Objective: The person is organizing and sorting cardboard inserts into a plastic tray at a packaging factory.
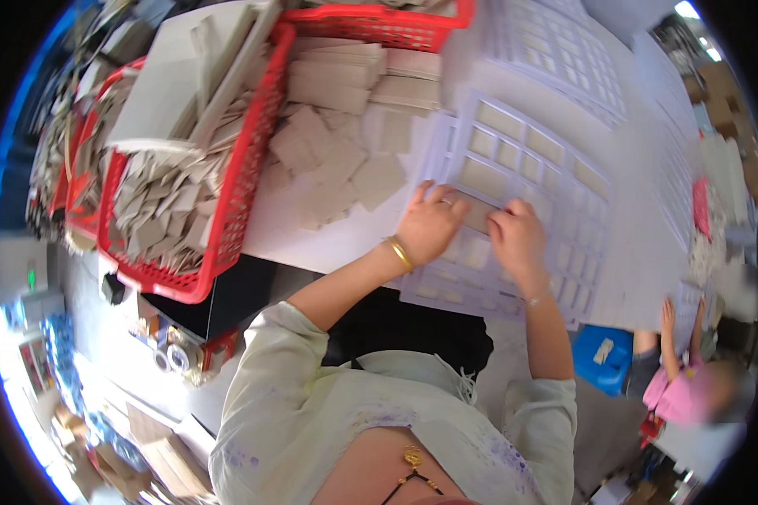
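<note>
A white lattice frame (556, 189) with rectangular openings lies on the table in front of me, on top of other frames like it. A small grey cardboard piece (478, 214) sits over one of its openings. My left hand (434, 225) grips the left end of this piece with curled fingers. At its right end my right hand (518, 242) is closed, thumb and fingers pinching its edge. The undersides of both hands' grips are hidden. Loose grey cardboard pieces (320, 160) are scattered on the table to the left of my left hand.
A red plastic basket (236, 181) full of cardboard pieces stands at the table's left edge, with large grey sheets (181, 71) on top. Behind are stacked cards (333, 74) and another red basket (370, 29). More frames (556, 50) lie at the far right. Another person (682, 391) sits at right.
</note>
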The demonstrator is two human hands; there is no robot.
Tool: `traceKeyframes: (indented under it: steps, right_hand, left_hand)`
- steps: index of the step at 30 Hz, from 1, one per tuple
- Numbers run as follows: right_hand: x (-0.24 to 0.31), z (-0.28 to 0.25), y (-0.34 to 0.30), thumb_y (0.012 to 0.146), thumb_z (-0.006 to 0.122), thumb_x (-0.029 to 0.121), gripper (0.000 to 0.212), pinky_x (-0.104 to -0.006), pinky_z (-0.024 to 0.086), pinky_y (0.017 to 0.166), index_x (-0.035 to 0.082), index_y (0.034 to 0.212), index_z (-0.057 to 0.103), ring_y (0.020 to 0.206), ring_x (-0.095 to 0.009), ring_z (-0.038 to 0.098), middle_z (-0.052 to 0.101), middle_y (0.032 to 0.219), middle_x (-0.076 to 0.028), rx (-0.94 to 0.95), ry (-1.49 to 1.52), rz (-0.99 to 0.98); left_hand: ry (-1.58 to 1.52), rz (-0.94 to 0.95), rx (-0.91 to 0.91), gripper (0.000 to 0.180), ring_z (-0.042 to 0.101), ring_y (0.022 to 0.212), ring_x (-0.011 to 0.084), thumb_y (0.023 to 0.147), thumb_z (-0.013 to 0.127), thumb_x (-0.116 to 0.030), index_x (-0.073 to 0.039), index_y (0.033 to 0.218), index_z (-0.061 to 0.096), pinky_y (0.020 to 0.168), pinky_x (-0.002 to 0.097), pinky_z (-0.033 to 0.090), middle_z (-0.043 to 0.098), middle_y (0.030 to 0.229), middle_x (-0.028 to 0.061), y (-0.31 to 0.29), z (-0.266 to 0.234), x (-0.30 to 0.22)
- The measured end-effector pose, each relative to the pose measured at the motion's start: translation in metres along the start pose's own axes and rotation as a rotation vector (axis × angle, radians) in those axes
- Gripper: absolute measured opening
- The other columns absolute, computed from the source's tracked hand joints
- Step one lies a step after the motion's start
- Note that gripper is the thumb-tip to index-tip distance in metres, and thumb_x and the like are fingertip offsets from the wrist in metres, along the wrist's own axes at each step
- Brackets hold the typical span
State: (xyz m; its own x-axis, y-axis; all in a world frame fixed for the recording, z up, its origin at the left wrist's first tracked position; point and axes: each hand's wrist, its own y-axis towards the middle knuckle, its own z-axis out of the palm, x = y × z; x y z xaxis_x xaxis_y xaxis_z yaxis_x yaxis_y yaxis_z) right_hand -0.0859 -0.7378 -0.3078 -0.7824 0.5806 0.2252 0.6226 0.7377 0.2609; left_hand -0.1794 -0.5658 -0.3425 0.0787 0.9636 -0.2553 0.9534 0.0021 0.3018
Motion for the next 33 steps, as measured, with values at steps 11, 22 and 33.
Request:
traceKeyframes:
  steps: [11,22,33]
  right_hand:
    - [0.018,-0.007,0.033,0.077,0.066,0.009,0.003,-0.0382,0.042,0.070,0.009,0.079,0.068,0.072,-0.025,0.056,0.056,0.073,-0.005,0.047,0.061,-0.072]
    - [0.162,0.111,0.200,0.075,0.067,0.012,0.027,-0.0387,0.043,0.082,0.013,0.102,0.064,0.098,-0.025,0.056,0.063,0.096,-0.003,-0.075,0.290,-0.401]
    - [0.175,0.122,0.225,0.069,0.069,0.011,0.034,-0.0383,0.040,0.085,0.013,0.103,0.063,0.105,-0.020,0.052,0.062,0.100,-0.001,0.088,0.054,-0.511]
  left_hand:
    - [-0.265,-0.610,-0.394,0.019,0.063,0.080,0.0305,0.079,0.064,-0.007,-0.008,0.098,0.058,0.064,0.0402,0.051,0.060,0.092,0.0107,-0.094,-0.060,0.130]
    - [0.275,-0.629,-0.353,0.014,0.064,0.073,0.0335,0.083,0.059,-0.012,-0.006,0.096,0.058,0.061,0.0407,0.055,0.062,0.107,0.0152,-0.126,-0.020,0.190]
    - [0.148,-0.677,-0.372,0.023,0.063,0.077,0.0340,0.082,0.058,-0.005,-0.010,0.105,0.056,0.060,0.0428,0.053,0.060,0.100,0.0151,-0.121,-0.024,0.181]
